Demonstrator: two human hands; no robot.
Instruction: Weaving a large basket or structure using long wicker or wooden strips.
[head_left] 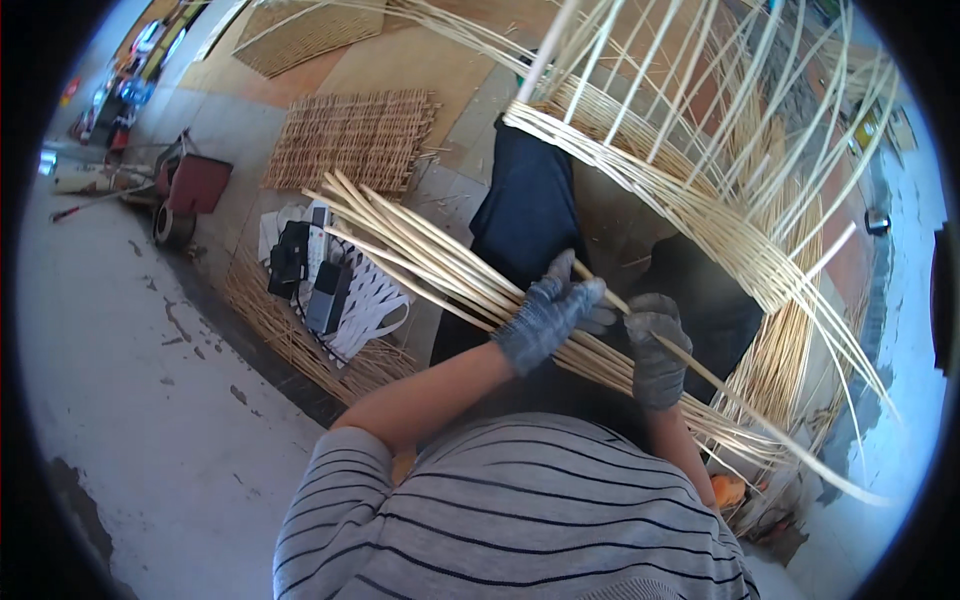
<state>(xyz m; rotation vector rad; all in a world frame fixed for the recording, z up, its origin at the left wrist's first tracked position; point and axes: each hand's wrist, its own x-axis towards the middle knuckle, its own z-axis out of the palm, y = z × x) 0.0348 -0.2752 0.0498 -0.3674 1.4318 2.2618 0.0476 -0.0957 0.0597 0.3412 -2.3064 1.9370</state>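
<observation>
A thick bundle of peeled willow rods (440, 262) lies slantwise across my lap. My left hand (556, 312), in a grey glove, rests over the bundle with its fingers apart, beside the butt end of a single willow rod (735, 395). That rod passes through my right hand (658, 352), also gloved, whose fingers are closed round it. Its thin end reaches down to the right. Ahead of my knees stands a partly woven basket (660, 185) with a woven band and bare upright stakes.
A brown woven panel (350, 140) lies on the floor at left, with another woven panel (310, 35) beyond it. Nearer are a white plastic basket (372, 305) holding devices and loose rods. A red dustpan (198, 183) stands by the wall. More rods (785, 350) lie at right.
</observation>
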